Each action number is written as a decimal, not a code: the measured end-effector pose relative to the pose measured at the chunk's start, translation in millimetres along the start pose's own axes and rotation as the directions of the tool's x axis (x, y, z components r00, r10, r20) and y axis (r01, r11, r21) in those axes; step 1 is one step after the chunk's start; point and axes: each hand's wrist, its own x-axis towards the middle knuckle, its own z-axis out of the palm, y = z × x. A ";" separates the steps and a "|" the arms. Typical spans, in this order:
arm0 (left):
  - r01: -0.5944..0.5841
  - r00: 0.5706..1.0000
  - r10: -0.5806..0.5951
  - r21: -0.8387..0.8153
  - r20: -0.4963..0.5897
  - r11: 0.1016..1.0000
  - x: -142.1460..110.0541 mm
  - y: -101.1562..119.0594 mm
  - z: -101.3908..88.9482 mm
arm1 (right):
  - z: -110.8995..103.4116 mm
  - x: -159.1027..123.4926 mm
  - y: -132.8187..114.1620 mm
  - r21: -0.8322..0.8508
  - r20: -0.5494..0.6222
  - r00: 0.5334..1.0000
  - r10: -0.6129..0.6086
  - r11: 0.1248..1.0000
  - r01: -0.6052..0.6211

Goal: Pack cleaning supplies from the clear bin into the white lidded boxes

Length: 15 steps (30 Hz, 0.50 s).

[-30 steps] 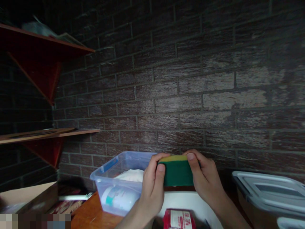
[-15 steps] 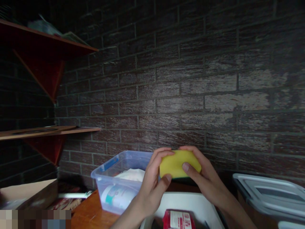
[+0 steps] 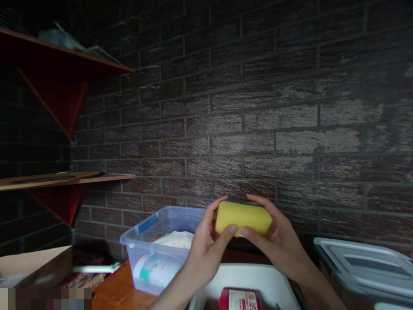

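Note:
A yellow sponge (image 3: 243,216) with a dark green layer along its far top edge is held up between both hands. My left hand (image 3: 208,245) grips its left end, thumb on the near lower edge. At the right end, my right hand (image 3: 279,239) is closed round it the same way, the two thumb tips close together. Beneath the hands stands a white bin (image 3: 254,271), and in it lies a red packet (image 3: 241,299) with a pale printed label. The lower parts of the bin and packet are cut off by the frame.
Left of the hands, a clear bluish plastic box (image 3: 129,243) holds a white cloth (image 3: 176,239) and a white bottle (image 3: 158,268). A grey lid (image 3: 374,262) lies at the right. Red-brown shelves (image 3: 64,54) project at the left; a dark brick wall (image 3: 226,116) rises behind.
Both hands have tilted the sponge: its green layer, earlier along the bottom, now shows along the top. The right thumb has slid down from the sponge's face to its lower edge.

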 end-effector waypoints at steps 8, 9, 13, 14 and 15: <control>-0.249 0.968 0.242 0.270 0.060 0.930 -1.8 -5.9 -9.1 | -21.1 11.8 28.1 -0.236 -0.011 0.999 -0.034 0.971 0.031; -0.269 0.963 0.259 0.290 0.073 0.918 -1.9 -4.9 -9.2 | -21.9 12.2 30.3 -0.217 -0.010 0.999 -0.034 0.976 0.031; -0.338 0.941 0.323 0.335 0.102 0.880 -2.1 -3.4 -10.4 | -20.1 12.6 32.7 -0.163 -0.030 0.998 -0.050 0.986 0.044; -0.350 0.936 0.335 0.339 0.104 0.873 -2.1 -3.6 -11.0 | -19.2 12.6 32.1 -0.142 -0.029 0.998 -0.050 0.989 0.045; -0.358 0.933 0.344 0.344 0.104 0.868 -2.1 -3.9 -11.6 | -18.5 12.6 31.3 -0.116 -0.025 0.999 -0.046 0.992 0.043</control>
